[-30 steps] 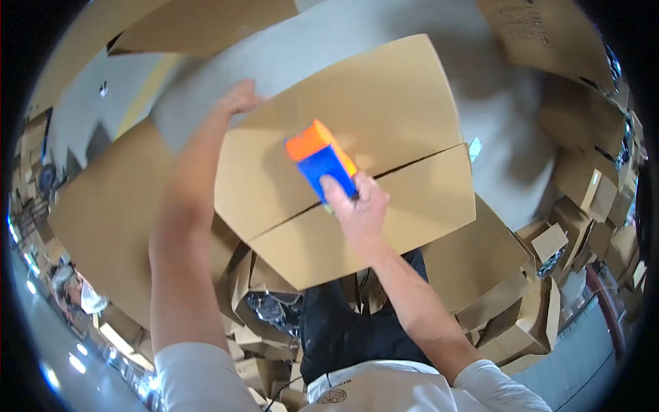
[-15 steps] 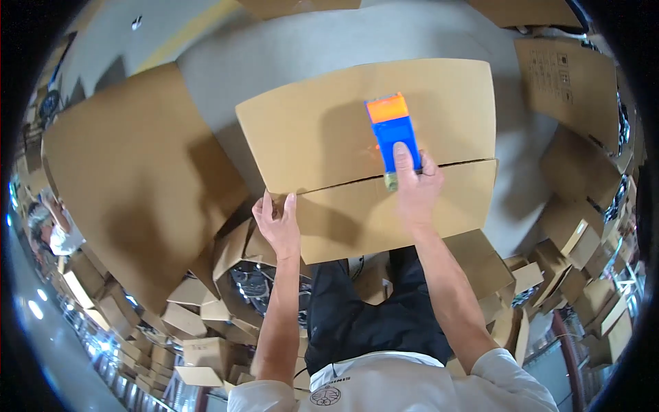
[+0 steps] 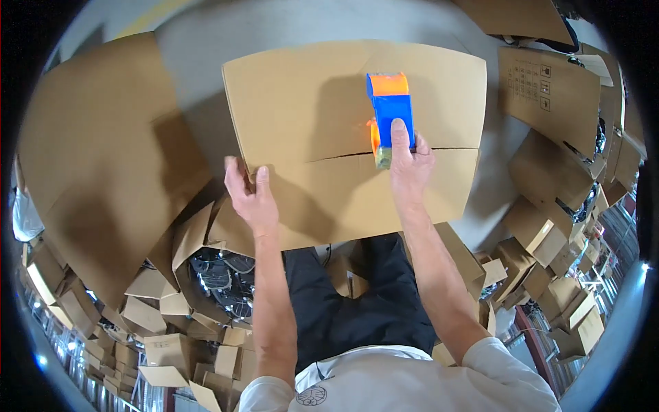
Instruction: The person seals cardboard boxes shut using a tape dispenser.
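A brown cardboard box (image 3: pixel 309 103) lies in front of me with its two top flaps closed along a seam. My right hand (image 3: pixel 410 168) grips a blue and orange tape dispenser (image 3: pixel 389 113), which rests on the box right at the seam near its right side. My left hand (image 3: pixel 250 192) presses flat on the near flap at the box's left edge, fingers spread.
A large flattened carton (image 3: pixel 96 158) lies to the left. Several small boxes (image 3: pixel 549 240) pile up on the right, more (image 3: pixel 158 323) at the lower left, with an open box of dark items (image 3: pixel 223 278). Grey floor (image 3: pixel 199 55) shows behind.
The box has swung round so the seam runs level. My left hand came from the far corner to the near left edge. The tape dispenser now sits at the seam's right part.
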A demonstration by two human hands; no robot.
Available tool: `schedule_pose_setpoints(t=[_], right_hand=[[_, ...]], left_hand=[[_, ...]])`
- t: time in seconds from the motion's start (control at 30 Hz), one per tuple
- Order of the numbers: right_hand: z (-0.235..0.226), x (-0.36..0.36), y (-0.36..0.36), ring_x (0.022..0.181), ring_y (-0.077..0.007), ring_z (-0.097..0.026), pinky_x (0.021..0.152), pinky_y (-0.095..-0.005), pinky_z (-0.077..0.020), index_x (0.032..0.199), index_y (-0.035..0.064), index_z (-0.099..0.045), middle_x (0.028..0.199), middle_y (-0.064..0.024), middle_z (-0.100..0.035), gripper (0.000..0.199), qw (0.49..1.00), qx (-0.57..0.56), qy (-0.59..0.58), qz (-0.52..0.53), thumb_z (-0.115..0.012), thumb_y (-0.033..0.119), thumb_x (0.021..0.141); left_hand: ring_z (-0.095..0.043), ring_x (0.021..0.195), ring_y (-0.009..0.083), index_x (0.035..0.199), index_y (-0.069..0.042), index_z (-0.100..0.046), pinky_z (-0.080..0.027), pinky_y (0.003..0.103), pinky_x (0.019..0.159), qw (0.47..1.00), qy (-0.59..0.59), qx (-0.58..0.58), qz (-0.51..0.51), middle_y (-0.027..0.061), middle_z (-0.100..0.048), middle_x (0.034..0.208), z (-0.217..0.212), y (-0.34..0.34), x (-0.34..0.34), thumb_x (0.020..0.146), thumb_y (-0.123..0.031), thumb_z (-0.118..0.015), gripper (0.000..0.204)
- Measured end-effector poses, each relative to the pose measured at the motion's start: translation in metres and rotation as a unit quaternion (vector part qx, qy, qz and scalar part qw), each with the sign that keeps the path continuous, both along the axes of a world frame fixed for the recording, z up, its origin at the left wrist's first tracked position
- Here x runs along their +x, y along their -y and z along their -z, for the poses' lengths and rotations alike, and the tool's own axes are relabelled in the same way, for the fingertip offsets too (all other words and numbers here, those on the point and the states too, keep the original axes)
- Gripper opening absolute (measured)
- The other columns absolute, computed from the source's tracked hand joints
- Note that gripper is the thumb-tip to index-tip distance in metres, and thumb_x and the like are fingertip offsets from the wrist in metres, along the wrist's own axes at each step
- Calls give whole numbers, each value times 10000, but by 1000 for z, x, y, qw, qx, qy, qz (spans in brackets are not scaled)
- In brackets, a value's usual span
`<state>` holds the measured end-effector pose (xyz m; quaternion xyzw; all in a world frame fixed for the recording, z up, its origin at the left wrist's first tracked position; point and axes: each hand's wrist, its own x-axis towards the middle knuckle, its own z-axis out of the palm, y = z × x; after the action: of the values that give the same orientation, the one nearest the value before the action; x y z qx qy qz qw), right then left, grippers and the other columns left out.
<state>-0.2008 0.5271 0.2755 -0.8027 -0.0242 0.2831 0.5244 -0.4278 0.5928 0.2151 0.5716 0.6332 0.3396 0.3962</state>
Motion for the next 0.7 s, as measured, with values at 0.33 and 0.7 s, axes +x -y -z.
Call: schedule_pose_setpoints(t=[0.33, 0.7], right_hand=[[-38, -59, 99, 649, -140, -561, 600, -335, -474, 883, -18, -671, 687, -66, -610, 345, 950, -267, 31, -160, -737, 320, 860], [70, -91, 200, 671, -148, -634, 613, -331, -507, 831, -4, -699, 753, -85, -687, 332, 976, -211, -56, 20, -656, 313, 919]], left_hand=[[-588, 978, 98, 1252, 22, -627, -471, 240, 879, 973, 103, -207, -18, 31, -668, 1114, 10, -11, -25, 957, -165, -657, 350], [-579, 1043, 114, 1303, 47, -573, -451, 248, 922, 977, 107, -182, 26, 50, -649, 1179, 2, -8, 3, 995, -180, -580, 382]])
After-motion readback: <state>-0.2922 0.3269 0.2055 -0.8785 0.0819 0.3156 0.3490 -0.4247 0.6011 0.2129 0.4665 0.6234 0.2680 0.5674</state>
